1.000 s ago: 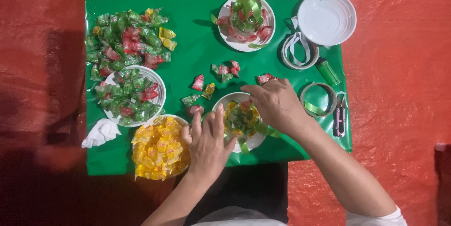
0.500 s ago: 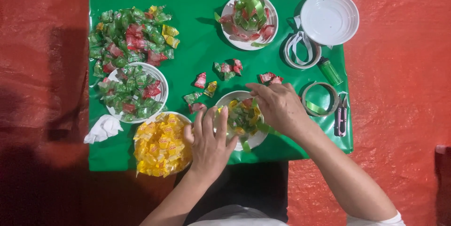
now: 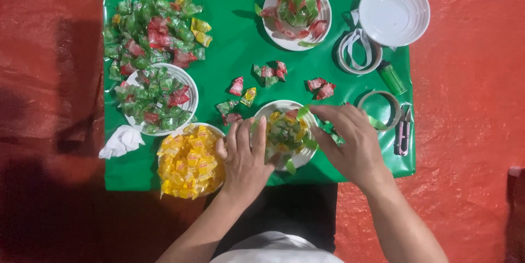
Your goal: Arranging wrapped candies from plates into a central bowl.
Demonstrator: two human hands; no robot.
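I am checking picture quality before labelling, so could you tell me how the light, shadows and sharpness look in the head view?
Head view: even overhead light; a dark shadow lies on the red sheet at left; mild glare on the green mat; both hands, left hand and right hand, look sharp, as do the sweets.

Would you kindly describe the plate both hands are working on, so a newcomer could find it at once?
On the green sheet covering the red floor, look to the near edge, at the middle. There the left hand and right hand flank a small white plate of mixed green and yellow wrapped candies. Unlike the all-yellow candy plate beside it, green ribbon strips curl over it.
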